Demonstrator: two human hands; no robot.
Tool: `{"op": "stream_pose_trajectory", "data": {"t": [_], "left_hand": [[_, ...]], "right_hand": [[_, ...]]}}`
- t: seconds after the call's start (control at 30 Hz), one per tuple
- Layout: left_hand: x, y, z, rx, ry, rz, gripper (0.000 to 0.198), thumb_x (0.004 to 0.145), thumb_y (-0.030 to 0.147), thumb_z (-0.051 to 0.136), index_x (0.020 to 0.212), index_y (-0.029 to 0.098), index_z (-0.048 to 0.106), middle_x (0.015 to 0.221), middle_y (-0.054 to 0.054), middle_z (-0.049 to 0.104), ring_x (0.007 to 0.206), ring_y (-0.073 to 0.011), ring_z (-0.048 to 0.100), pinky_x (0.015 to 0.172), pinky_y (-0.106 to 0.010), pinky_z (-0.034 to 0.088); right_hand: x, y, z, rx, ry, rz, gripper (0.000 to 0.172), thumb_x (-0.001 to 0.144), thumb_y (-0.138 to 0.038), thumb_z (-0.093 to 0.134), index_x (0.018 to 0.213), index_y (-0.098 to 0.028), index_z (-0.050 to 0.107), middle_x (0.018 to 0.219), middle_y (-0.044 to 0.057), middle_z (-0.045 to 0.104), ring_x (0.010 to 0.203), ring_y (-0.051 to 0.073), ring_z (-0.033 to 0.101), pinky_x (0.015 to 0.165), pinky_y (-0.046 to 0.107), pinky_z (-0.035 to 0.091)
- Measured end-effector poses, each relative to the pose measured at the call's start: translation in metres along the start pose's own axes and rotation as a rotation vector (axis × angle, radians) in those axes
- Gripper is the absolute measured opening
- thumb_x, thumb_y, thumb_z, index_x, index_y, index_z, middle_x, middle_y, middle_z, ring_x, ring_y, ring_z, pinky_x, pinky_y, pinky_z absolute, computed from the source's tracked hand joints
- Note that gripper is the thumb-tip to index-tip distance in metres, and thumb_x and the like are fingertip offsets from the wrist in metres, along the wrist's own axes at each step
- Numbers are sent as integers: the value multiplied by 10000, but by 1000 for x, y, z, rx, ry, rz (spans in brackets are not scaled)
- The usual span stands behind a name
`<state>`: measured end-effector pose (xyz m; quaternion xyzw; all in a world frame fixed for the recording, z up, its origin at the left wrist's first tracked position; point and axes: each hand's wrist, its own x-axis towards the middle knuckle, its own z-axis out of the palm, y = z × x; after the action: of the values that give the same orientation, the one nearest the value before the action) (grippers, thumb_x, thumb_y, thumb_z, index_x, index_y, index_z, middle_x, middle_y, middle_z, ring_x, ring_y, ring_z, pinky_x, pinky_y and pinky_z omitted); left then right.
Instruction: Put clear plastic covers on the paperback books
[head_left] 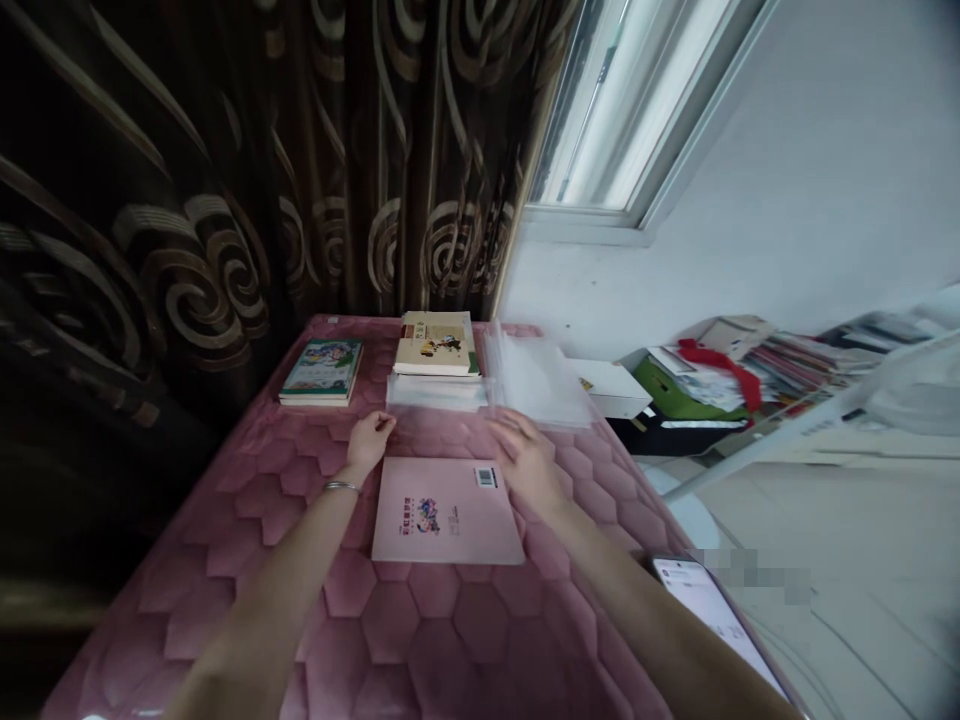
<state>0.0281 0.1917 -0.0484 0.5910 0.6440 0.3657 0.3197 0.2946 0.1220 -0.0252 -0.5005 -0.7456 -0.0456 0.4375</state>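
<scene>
A pink book (448,512) lies flat in front of me, with a barcode at its upper right and a small colourful picture. Just beyond its far edge, a clear plastic book cover (439,420) is stretched between my hands. My left hand (367,445) pinches the cover's left corner and wears a bracelet at the wrist. At the right corner, my right hand (523,458) grips it between thumb and fingers. The see-through sheet's near edge is hard to make out. Behind it sits a stack of books (435,345), the top one cream-coloured.
A green book (321,370) lies at the table's far left. More clear covers (536,380) are spread at the far right. A phone (712,625) rests on the right edge of the pink tablecloth (420,650). Papers and a green bag (679,385) stand beyond the table.
</scene>
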Motion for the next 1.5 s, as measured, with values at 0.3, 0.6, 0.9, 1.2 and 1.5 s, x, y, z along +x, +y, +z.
{"op": "stream_pose_trajectory", "data": {"t": [0.3,0.6,0.9,1.2,1.5], "left_hand": [[-14,17,4,311,144,-132,339,801,170,585,1137,158,544,1146,-156,641,1107,-278,596,909,-390,444],[-86,-11,-15,406,-64,408,273,824,96,476,1000,215,647,1277,-65,562,1193,-197,531,1054,-328,392],[-125,-24,-47,299,-356,414,340,796,292,631,1133,254,643,1369,-43,535,1237,-199,517,1063,-329,398],[-133,-15,-55,338,-473,337,633,644,284,776,1247,258,587,1472,-47,418,1351,-227,388,1131,-375,307],[-134,-11,-58,376,-466,415,455,764,369,671,1191,219,632,1430,-80,470,1318,-236,437,1096,-392,364]], "right_hand": [[-60,-1,-19,168,-305,82,198,861,-161,529,887,-214,718,981,68,686,895,184,659,807,338,562],[-82,-23,-45,115,-602,-165,263,833,-224,636,1092,-234,679,1242,71,629,1220,214,533,990,371,497],[-81,-19,-48,120,-643,-177,315,845,-240,632,1159,-235,657,1269,58,622,1253,215,508,1007,383,490],[-78,-15,-46,170,-689,-200,276,892,-221,570,1149,-218,672,1200,37,664,1235,205,526,1042,399,458],[-83,-14,-44,66,-662,-224,298,945,-214,474,1182,-236,654,1195,23,664,1160,195,589,998,354,500]]}}
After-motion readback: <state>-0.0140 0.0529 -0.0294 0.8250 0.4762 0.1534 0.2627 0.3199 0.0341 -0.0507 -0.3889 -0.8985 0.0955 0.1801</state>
